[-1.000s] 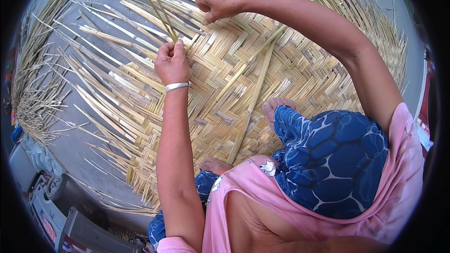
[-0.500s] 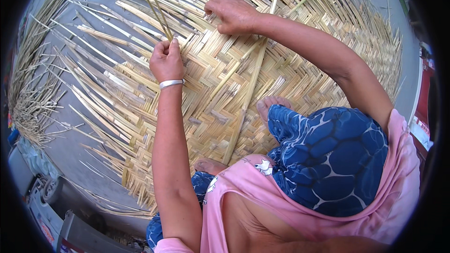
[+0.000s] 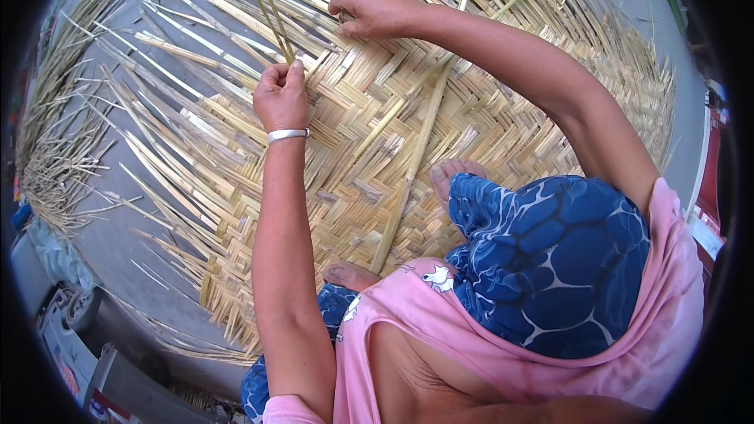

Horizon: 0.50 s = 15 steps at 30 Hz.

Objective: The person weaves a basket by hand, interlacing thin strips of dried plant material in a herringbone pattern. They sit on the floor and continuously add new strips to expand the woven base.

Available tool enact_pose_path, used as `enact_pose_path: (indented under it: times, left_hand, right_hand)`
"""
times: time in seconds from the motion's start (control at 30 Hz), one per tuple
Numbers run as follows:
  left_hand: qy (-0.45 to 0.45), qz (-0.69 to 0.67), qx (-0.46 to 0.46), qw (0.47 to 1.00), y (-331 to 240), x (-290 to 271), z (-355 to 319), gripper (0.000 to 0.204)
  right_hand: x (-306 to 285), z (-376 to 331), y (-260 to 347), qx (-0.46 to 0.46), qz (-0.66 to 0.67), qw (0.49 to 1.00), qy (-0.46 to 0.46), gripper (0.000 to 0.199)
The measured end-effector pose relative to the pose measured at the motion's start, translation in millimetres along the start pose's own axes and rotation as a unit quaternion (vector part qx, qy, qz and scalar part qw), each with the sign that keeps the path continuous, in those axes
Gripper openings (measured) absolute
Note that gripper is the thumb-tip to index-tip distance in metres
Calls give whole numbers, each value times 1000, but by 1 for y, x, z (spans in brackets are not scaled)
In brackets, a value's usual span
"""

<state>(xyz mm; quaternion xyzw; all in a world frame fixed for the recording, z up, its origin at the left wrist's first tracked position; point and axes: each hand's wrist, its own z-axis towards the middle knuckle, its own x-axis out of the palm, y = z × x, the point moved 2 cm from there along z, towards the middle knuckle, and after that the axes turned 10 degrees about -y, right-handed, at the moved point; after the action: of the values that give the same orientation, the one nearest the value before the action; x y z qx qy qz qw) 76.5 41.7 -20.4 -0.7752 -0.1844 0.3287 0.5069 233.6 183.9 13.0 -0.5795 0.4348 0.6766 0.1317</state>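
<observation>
A large mat [image 3: 338, 161] of split reed, woven in a zigzag pattern, lies on the floor under my bare feet. My left hand [image 3: 280, 100], with a silver bangle at its wrist, pinches two thin greenish reed strips [image 3: 272, 17] between thumb and fingers. They point up and away past the mat's far left edge. Farther off to the right, my right hand [image 3: 375, 9] bends its fingers down at the far edge, by the loose strip ends [image 3: 306, 1]. Its fingertips are partly hidden, and what they grip cannot be made out.
Two long loose strips [image 3: 420, 145] lie across the mat. Unwoven ends fan out along its left and far edges. A heap of thin reeds [image 3: 59, 141] lies at the far left. Grey wheeled gear [image 3: 78, 338] stands at the lower left, and a red object [image 3: 711, 149] at the right.
My right hand has shifted a little left and farther away along the mat's edge. My left hand keeps its pinch on the strips, which have tilted slightly.
</observation>
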Motion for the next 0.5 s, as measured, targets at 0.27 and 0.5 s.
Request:
enact_pose_path:
  times: [0.27, 0.5]
  left_hand:
    - [13, -11, 0, 1000, -4, 2, -2, 18]
    - [10, 4, -11, 1000, 2, 1, 1, 19]
  right_hand:
    - [27, 58, 4, 47, 75, 996, 22, 29]
    - [21, 64, -1, 72, 190, 978, 55, 23]
